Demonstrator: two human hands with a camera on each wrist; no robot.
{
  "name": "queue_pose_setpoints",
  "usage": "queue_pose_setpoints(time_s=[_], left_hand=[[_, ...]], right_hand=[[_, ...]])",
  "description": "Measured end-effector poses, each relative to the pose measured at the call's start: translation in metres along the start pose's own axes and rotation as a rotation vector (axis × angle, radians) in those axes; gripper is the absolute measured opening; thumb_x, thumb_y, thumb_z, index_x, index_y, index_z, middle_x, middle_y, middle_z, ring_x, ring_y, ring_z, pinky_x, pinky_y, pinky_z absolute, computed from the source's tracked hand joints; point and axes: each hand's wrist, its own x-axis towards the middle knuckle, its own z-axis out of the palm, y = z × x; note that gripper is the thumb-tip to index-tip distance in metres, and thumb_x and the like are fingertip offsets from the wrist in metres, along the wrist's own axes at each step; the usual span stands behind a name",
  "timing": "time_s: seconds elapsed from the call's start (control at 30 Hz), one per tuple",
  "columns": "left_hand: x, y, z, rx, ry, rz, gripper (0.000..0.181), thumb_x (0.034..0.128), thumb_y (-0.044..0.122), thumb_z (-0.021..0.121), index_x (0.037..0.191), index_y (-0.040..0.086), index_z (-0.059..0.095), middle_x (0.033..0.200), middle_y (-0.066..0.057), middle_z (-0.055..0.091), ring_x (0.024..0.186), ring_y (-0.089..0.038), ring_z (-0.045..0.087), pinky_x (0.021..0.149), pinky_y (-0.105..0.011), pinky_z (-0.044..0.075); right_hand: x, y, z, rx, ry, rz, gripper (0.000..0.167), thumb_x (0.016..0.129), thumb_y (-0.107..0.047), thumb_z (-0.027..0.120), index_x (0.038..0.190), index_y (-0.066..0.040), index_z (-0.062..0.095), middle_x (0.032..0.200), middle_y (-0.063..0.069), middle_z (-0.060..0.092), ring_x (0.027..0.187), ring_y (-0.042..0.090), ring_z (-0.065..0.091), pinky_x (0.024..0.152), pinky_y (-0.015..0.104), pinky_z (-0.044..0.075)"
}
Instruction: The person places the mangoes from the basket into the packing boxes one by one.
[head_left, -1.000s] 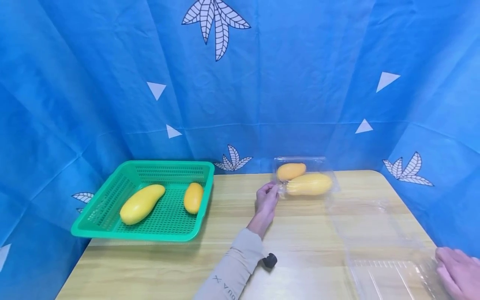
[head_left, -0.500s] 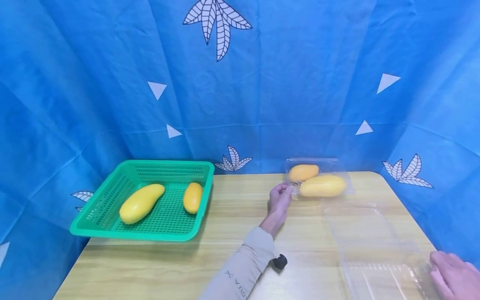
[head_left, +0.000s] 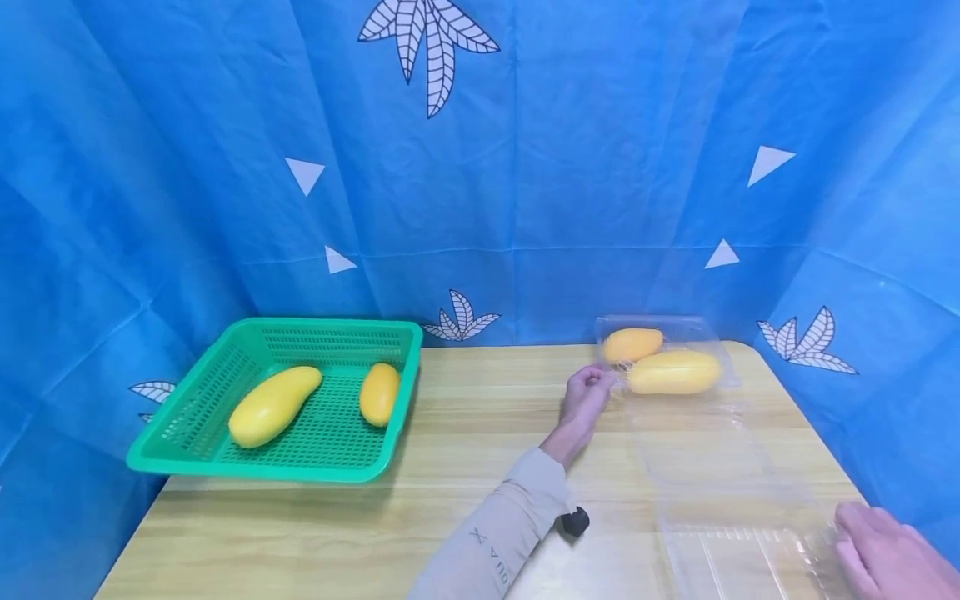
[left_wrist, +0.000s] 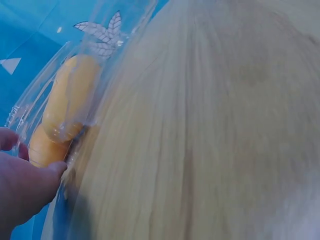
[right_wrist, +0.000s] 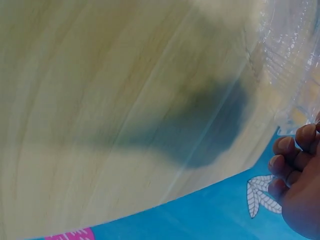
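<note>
head view: the l. hand [head_left: 588, 392] is pinching the near l. corner of a clear box [head_left: 675, 320] on the desk's [head_left: 337, 533] far r. part, w/ 2 yellow fruits [head_left: 673, 372] lying inside, & the r. hand [head_left: 892, 554] is resting by an empty clear tray's [head_left: 757, 567] r. edge. l. wrist view: thumb & fingers are holding the box's end. r. wrist view: fingers [right_wrist: 285, 145] are lying curled near clear plastic, can't tell if gripping.

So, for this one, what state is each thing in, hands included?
Green basket: upright, holds a long yellow fruit and a small orange fruit.
Back container: holds a bigger fruit and a smaller fruit; lid fastening unclear.
Front container: apparently open, no fruit inside.
Left hand: pinches the back container's left edge.
Right hand: at the front container's right edge; grip unclear.
</note>
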Motion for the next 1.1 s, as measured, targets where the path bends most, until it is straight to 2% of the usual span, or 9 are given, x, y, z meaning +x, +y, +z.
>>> queue_pose_setpoints(time_s=[0.2,0.3,0.4,0.6,0.7,0.8,0.9,0.97,1.1], left_hand=[[-0.002,-0.005,0.01,-0.005,-0.043,0.036,0.014,0.0943,0.021,0.071,0.086,0.014,0.063,0.118,0.005,0.065,0.096,-0.013,0.059,0.086,-0.034,0.053],[-0.002,-0.006,0.011,0.011,-0.053,0.031,0.013,0.0947,0.021,0.072,0.088,0.013,0.064,0.11,0.002,0.066,0.092,-0.013,0.059,0.085,-0.034,0.054],[-0.002,-0.003,0.01,0.068,-0.065,0.01,0.013,0.0945,0.023,0.073,0.09,0.013,0.067,0.111,0.001,0.068,0.09,-0.011,0.059,0.088,-0.034,0.054],[-0.002,0.015,-0.002,0.192,-0.104,-0.014,0.015,0.0932,0.023,0.075,0.102,0.011,0.075,0.102,0.0,0.071,0.092,-0.017,0.065,0.088,-0.038,0.057],[-0.005,0.03,-0.019,0.293,-0.17,0.004,0.023,0.096,0.027,0.072,0.113,0.012,0.074,0.113,-0.002,0.071,0.106,-0.022,0.067,0.094,-0.039,0.055],[-0.009,0.049,-0.04,0.436,-0.277,0.086,0.03,0.1,0.027,0.067,0.125,0.01,0.07,0.131,-0.008,0.067,0.124,-0.026,0.061,0.104,-0.04,0.05],[-0.014,0.07,-0.059,0.539,-0.354,0.201,0.033,0.1029,0.02,0.059,0.133,0.008,0.065,0.14,-0.01,0.061,0.131,-0.028,0.055,0.107,-0.039,0.048],[-0.017,0.083,-0.071,0.571,-0.373,0.273,0.032,0.1039,0.014,0.055,0.134,0.007,0.065,0.14,-0.01,0.061,0.13,-0.026,0.056,0.106,-0.036,0.048],[-0.026,0.102,-0.09,0.592,-0.357,0.388,0.029,0.1056,0.012,0.052,0.131,0.008,0.065,0.134,-0.005,0.063,0.122,-0.02,0.057,0.101,-0.032,0.049]], right_hand=[[0.0,-0.011,-0.002,0.003,-0.038,0.022,0.034,0.086,-0.001,0.06,0.075,-0.019,0.033,0.073,-0.006,0.024,0.066,0.006,0.023,0.057,0.027,0.024],[0.0,-0.016,-0.001,0.023,-0.013,0.002,0.036,0.084,0.0,0.061,0.075,-0.02,0.033,0.073,-0.008,0.024,0.066,0.004,0.024,0.057,0.026,0.025],[0.0,-0.021,0.0,0.042,0.001,-0.006,0.035,0.084,0.001,0.061,0.075,-0.02,0.034,0.073,-0.009,0.024,0.066,0.003,0.024,0.056,0.026,0.025],[-0.001,-0.03,0.0,0.057,0.014,0.004,0.035,0.086,0.001,0.06,0.075,-0.021,0.034,0.071,-0.011,0.024,0.066,0.003,0.024,0.057,0.025,0.024],[0.0,-0.036,-0.001,0.062,-0.005,0.034,0.033,0.087,0.0,0.059,0.076,-0.02,0.035,0.07,-0.009,0.026,0.066,0.004,0.026,0.056,0.026,0.025],[0.001,-0.044,-0.002,0.057,-0.039,0.072,0.032,0.09,-0.002,0.058,0.076,-0.018,0.034,0.07,-0.006,0.026,0.064,0.005,0.025,0.055,0.026,0.024],[0.002,-0.054,-0.002,0.065,-0.042,0.084,0.032,0.091,-0.002,0.057,0.075,-0.017,0.034,0.07,-0.005,0.025,0.064,0.005,0.024,0.055,0.027,0.024],[0.003,-0.061,-0.001,0.081,-0.022,0.073,0.032,0.09,-0.001,0.058,0.075,-0.018,0.034,0.07,-0.006,0.025,0.064,0.005,0.025,0.055,0.027,0.025],[0.005,-0.076,0.001,0.106,-0.016,0.074,0.031,0.09,-0.002,0.058,0.076,-0.019,0.037,0.07,-0.008,0.026,0.065,0.005,0.027,0.055,0.027,0.027]])
